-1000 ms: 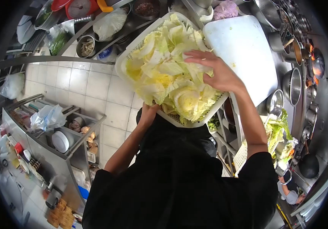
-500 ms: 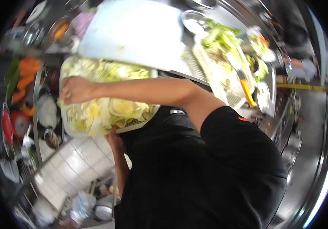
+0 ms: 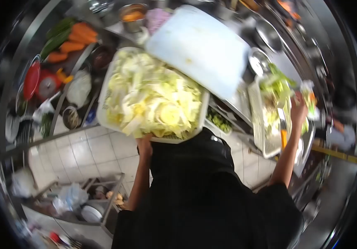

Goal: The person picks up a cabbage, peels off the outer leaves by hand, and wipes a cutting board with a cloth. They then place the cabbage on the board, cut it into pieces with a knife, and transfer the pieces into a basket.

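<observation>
A white plastic basket (image 3: 103, 108) heaped with cut pale-green and yellow cabbage leaves (image 3: 155, 97) tilts in front of my body. My left hand (image 3: 145, 143) grips its near rim, thumb up at the edge and the other fingers hidden below. Out to the right, my right hand (image 3: 299, 108) reaches to the far-right side of a second, longer basket (image 3: 258, 120) with leafy greens (image 3: 272, 89) in it. Blur hides whether its fingers close on the rim or the leaves. A knife with an orange handle (image 3: 284, 138) lies across that basket, beside my right forearm.
A large white cutting board (image 3: 201, 45) lies behind the cabbage basket. Metal bowls (image 3: 268, 35) stand beyond it. Carrots (image 3: 76, 39) and a red bowl (image 3: 32, 79) are at the left. Below are a tiled floor (image 3: 78, 147) and a low shelf (image 3: 116, 186) with bags.
My right arm has swung from across the cabbage basket's left side over to the second basket at right. My left hand stays on the near rim. The camera view has turned.
</observation>
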Demonstrator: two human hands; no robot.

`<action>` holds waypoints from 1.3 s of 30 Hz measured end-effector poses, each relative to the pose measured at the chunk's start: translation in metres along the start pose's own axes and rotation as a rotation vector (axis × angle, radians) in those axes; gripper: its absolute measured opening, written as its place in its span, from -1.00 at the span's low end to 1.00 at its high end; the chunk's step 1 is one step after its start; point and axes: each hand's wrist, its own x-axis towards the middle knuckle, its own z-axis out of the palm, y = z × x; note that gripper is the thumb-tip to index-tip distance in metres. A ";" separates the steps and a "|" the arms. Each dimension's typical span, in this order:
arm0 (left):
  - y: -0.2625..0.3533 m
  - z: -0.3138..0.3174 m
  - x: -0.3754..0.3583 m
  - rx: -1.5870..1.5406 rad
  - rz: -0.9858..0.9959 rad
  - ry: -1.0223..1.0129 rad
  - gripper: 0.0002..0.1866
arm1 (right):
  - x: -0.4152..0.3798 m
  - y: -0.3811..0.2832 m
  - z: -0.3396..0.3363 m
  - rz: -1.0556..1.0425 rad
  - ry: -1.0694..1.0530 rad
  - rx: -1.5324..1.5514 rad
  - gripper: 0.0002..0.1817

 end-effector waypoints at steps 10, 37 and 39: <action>0.068 0.018 -0.014 -0.175 -0.242 0.048 -0.50 | 0.152 -0.361 0.171 -0.758 0.037 0.304 -0.61; 0.084 0.022 -0.038 -0.093 -0.177 0.156 -0.66 | 0.076 -0.509 0.164 -1.118 -0.594 0.479 -0.66; 0.075 0.018 -0.048 -0.083 -0.194 0.138 -0.65 | 0.039 -0.500 0.144 -0.978 -0.888 0.760 -0.65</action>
